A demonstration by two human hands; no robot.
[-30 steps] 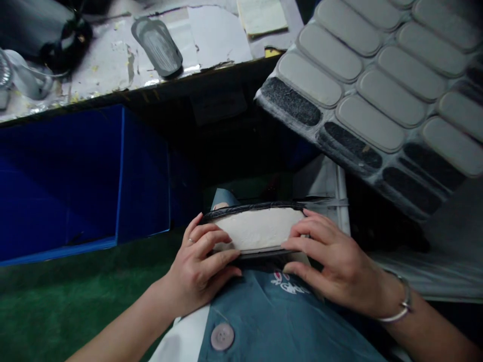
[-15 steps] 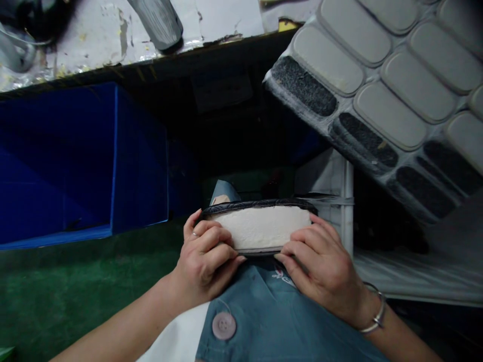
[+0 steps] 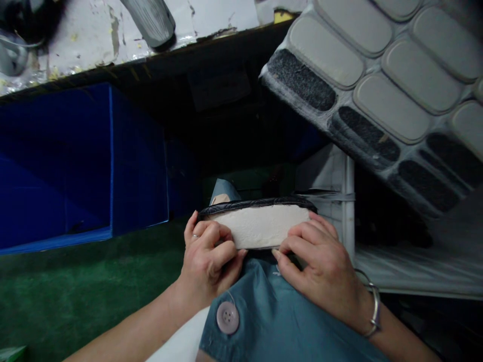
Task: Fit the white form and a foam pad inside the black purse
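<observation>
A long padded piece (image 3: 262, 225) with a cream-white face and a black quilted edge lies across my lap, held at both ends. My left hand (image 3: 211, 251) grips its left end, fingers curled over the white face and thumb at the near edge. At the opposite end, my right hand (image 3: 315, 256) pinches the near edge, its other fingers bent over the pad. What the piece belongs to cannot be made out. Beneath it is a blue-grey apron (image 3: 287, 311) with a large button.
On the left stands a blue bin (image 3: 139, 166), its open side facing me. A worn white workbench (image 3: 207, 20) runs along the top, with a grey tool handle (image 3: 151, 22) on it. At right, oval grey-white pads (image 3: 392, 105) sit in a wrapped stack above a white frame (image 3: 349, 211).
The near edge of the pad has tipped so less of its grey border shows. Both hands keep their grip, with the thumbs slightly shifted. The whole view has moved a little.
</observation>
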